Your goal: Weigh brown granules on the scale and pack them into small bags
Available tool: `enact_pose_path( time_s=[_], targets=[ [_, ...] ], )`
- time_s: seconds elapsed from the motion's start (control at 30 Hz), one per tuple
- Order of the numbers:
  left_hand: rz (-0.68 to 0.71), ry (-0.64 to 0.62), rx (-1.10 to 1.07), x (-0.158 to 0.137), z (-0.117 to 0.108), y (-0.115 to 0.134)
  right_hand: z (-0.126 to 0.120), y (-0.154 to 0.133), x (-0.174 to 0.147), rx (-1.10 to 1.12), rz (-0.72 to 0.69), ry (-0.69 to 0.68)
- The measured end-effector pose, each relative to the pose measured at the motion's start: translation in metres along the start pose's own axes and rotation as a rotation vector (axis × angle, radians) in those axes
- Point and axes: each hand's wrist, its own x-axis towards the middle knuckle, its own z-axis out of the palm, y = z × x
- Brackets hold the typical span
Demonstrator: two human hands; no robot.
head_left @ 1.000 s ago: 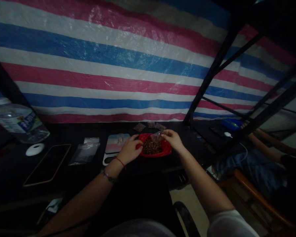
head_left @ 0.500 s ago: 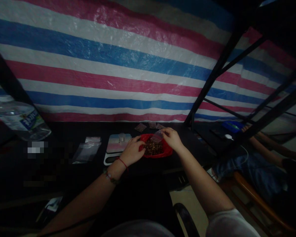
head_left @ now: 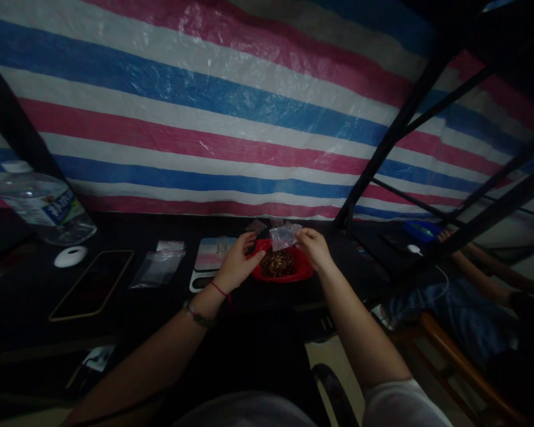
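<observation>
Striped plastic sheet (head_left: 204,115), labelled clear bottle (head_left: 48,204), white mouse (head_left: 70,256) beside a phone (head_left: 93,284), wooden chair (head_left: 449,345)

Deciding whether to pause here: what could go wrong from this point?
The clear bag might slip, since the right hand holds it by one edge. The left hand, close to the scale, could nudge it. The brown pieces in the open red container might spill if knocked.

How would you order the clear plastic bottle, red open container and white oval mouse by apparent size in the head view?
1. Clear plastic bottle
2. Red open container
3. White oval mouse
</observation>
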Motion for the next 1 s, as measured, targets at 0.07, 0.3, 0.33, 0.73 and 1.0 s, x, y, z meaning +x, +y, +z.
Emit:
enact_pose_path(
  time_s=[0.07,0.3,0.33,0.73,1.0],
  targets=[
    [-0.105,-0.004,-0.167,0.002,-0.002,0.0,0.019,-0.002,-0.009,0.226,0.107,-0.073],
    [-0.218,-0.147,-0.172,-0.005,-0.036,0.003,0.074,-0.01,-0.033,0.375,0.252,-0.258],
    [-0.221,-0.174,-0.142,-0.007,-0.043,0.003,0.076,-0.01,-0.033,0.371,0.256,-0.269],
    [-0.283,0.062,-0.095,-0.021,-0.102,0.019,0.088,-0.004,-0.024,0.178,0.178,-0.336],
    [-0.525,0.126,0.213,-0.005,-0.221,-0.023,0.002,0.014,0.084,-0.361,-0.054,-0.136]
  ],
)
